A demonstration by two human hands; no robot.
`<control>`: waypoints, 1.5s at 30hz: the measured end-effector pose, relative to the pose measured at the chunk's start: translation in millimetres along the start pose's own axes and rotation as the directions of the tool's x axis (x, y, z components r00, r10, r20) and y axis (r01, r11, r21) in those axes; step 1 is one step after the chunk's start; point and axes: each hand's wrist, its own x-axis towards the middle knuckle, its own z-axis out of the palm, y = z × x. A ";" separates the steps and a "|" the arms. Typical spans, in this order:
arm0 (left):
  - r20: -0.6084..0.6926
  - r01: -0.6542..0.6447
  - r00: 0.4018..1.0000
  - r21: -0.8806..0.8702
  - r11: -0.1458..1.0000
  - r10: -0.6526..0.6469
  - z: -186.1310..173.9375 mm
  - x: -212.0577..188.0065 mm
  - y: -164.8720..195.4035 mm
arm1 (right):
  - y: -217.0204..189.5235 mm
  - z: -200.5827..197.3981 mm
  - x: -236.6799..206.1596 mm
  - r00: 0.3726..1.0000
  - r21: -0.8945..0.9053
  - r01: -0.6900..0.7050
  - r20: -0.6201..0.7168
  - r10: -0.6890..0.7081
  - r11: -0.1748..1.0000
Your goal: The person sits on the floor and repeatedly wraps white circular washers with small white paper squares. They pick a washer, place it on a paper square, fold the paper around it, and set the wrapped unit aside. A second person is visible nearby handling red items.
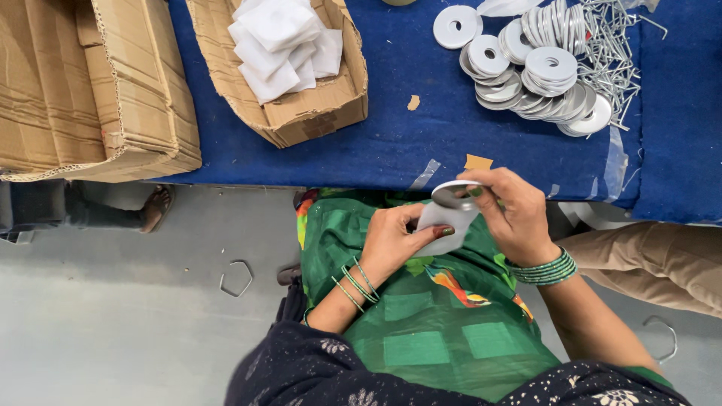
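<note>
We take the blue-covered counter [391,143] as our landmark. Just below its near edge, over our lap in green cloth [421,323], our left hand [391,239] grips a small white pouch [442,222] between thumb and fingers. Our right hand [511,214] pinches a round metal washer [453,193] at the mouth of that pouch, so the washer touches the pouch's upper edge, right at the counter's rim. On the counter, toward its far right, lies a heap of washers [534,71] with a pile of metal pins [609,49] just beside it. Toward the counter's far left sits an open cardboard box [316,113] holding folded white pouches [282,45]. A larger cardboard carton [90,90] stands at the counter's left end.
</note>
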 end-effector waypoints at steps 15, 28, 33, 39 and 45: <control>-0.042 0.158 0.976 -0.536 0.829 -0.214 21.2 2.1 -51.9 | 12.6 24.7 -7.6 0.966 0.134 -0.192 0.198 0.163 0.972; -0.157 0.047 0.972 -0.600 0.799 -0.175 23.1 6.8 -44.6 | 6.8 21.8 -14.9 0.991 0.035 -0.041 -0.126 0.045 0.999; -0.194 -0.041 0.970 -0.718 0.694 -0.143 28.8 10.9 -50.6 | 4.5 29.7 -14.4 0.991 0.029 -0.007 -0.132 0.011 1.000; -0.203 -0.087 0.975 -0.721 0.687 -0.089 27.3 16.3 -40.6 | 1.6 31.3 -14.4 0.997 0.058 0.066 -0.055 -0.062 0.996; -0.203 -0.117 0.976 -0.784 0.609 -0.075 19.9 21.0 -26.1 | 12.5 25.2 -19.1 0.998 0.057 0.017 -0.055 -0.013 0.998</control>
